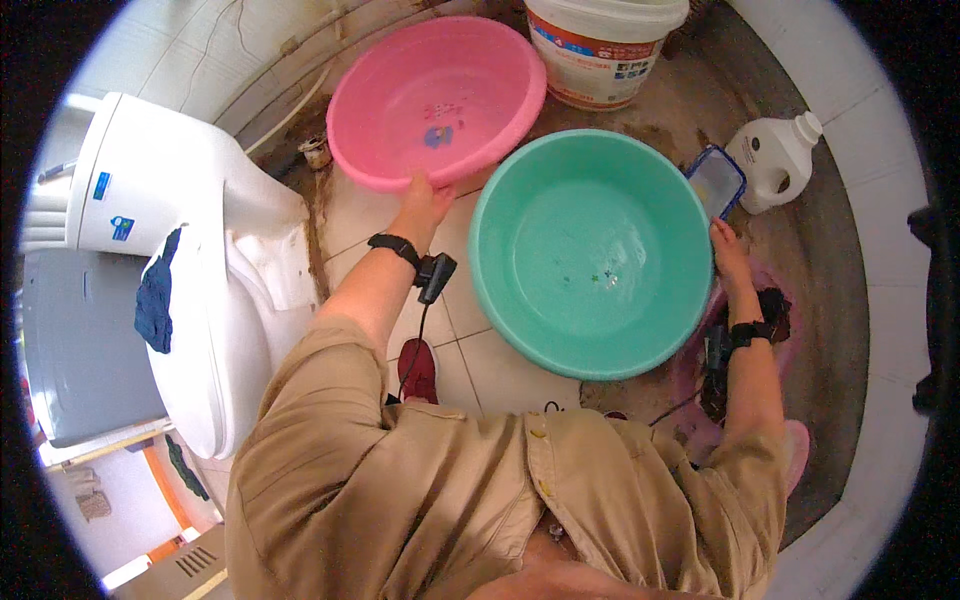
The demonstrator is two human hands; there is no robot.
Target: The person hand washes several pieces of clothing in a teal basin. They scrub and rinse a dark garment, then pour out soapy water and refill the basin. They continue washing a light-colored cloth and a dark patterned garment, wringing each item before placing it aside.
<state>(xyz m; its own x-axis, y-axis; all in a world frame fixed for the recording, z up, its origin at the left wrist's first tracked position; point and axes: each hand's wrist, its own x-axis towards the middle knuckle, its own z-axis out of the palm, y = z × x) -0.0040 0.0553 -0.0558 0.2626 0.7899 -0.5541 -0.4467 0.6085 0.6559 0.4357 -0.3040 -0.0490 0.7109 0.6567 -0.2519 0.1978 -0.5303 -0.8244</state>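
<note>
My left hand (pixel 426 201) grips the near rim of a pink plastic basin (pixel 450 97), which shows a small printed picture on its inner bottom. My right hand (pixel 729 251) holds the right rim of a larger green plastic basin (pixel 592 255), fingers on its outer side. The green basin has small star-like marks on its bottom and looks otherwise empty. The two basins lie close side by side. Beside my right fingers is a clear container with a blue rim (pixel 716 184). Each wrist wears a black strap with a small device.
A white toilet (pixel 195 300) with a dark cloth (pixel 157 296) on its lid stands at left. Beyond the basins are a white bucket (pixel 600 56) and a white jug (pixel 772 161). A pink object (pixel 796 450) lies low at right, partly behind my arm.
</note>
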